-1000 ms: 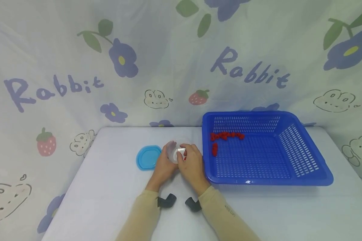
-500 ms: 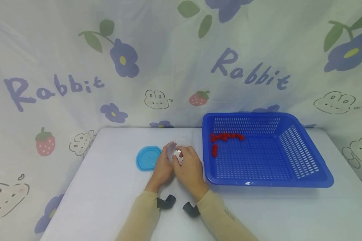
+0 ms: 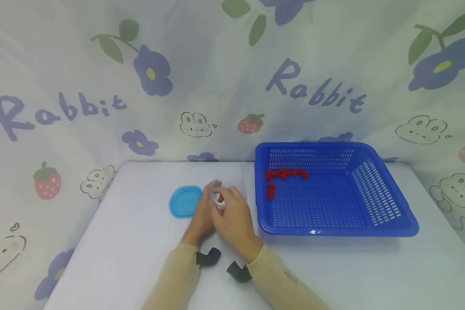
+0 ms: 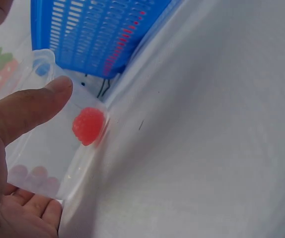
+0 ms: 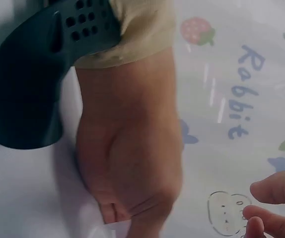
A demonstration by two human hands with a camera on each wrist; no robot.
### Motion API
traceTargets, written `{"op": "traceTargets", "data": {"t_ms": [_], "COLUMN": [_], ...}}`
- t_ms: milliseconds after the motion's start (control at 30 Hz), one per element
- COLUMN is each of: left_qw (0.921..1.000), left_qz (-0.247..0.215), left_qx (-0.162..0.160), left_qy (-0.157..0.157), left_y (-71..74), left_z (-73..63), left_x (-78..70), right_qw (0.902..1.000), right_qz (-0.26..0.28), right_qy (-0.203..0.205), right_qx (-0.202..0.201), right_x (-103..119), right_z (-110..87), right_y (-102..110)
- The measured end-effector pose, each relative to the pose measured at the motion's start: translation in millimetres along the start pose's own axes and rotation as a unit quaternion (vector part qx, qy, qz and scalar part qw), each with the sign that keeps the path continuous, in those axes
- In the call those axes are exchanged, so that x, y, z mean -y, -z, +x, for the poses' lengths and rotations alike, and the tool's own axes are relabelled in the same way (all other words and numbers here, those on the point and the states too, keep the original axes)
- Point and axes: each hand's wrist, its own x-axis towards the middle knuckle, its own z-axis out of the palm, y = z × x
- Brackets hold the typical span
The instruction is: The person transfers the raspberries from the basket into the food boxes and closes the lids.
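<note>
My left hand (image 3: pixel 202 215) grips a clear plastic container (image 4: pixel 48 148), which lies tilted with its thumb along one side and fingers beneath. Near the container's bottom, in the left wrist view, is a red bumpy piece like a raspberry (image 4: pixel 89 125). Over the container's mouth, my right hand (image 3: pixel 234 219) has its fingers bent loosely. The right wrist view shows several of its fingertips (image 5: pixel 266 191) with nothing between them. A light-blue lid (image 3: pixel 186 201) lies flat just left of the left hand.
To the right stands a blue slotted basket (image 3: pixel 314 230). Several red pieces (image 3: pixel 286 173) line its back left corner, and more red (image 3: pixel 271 191) lies along its left side. Dark camera mounts (image 3: pixel 209 257) sit at both wrists. A printed curtain (image 3: pixel 217 86) hangs behind the white table (image 3: pixel 112 241).
My right hand has moved left across the container's mouth, covering more of it. The left hand keeps its grip on the container. The head view has shifted slightly.
</note>
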Motion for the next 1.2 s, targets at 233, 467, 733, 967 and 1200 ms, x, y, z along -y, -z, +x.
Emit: {"op": "traceTargets", "data": {"t_ms": [233,467,733,967,1200], "left_qw": [0.9999,0.9985,0.9932,0.9933,0.9919], "left_qz": [0.011,-0.005,-0.019,-0.038,-0.057], "left_qx": [0.012,0.014,0.016,0.015,0.012], "left_qy": [0.002,0.052,0.114,0.108,0.113], "left_y": [2.3,3.6,0.0,-0.8,-3.3], "left_z": [1.9,0.6,4.8,5.0,3.1], "left_x": [-5.0,-8.1,-5.7,-4.7,-3.4], "right_qw": [0.9994,0.9982,0.9974,0.997,0.9966], "right_qz": [0.029,0.054,0.059,0.058,0.056], "right_qy": [0.016,0.024,0.025,0.028,0.015], "right_qx": [0.003,-0.011,-0.034,-0.042,-0.059], "right_x": [11.0,18.4,14.4,11.7,8.1], "right_z": [2.9,6.6,15.0,18.4,20.7], "right_y": [12.8,30.3,48.1,60.1,74.0]}}
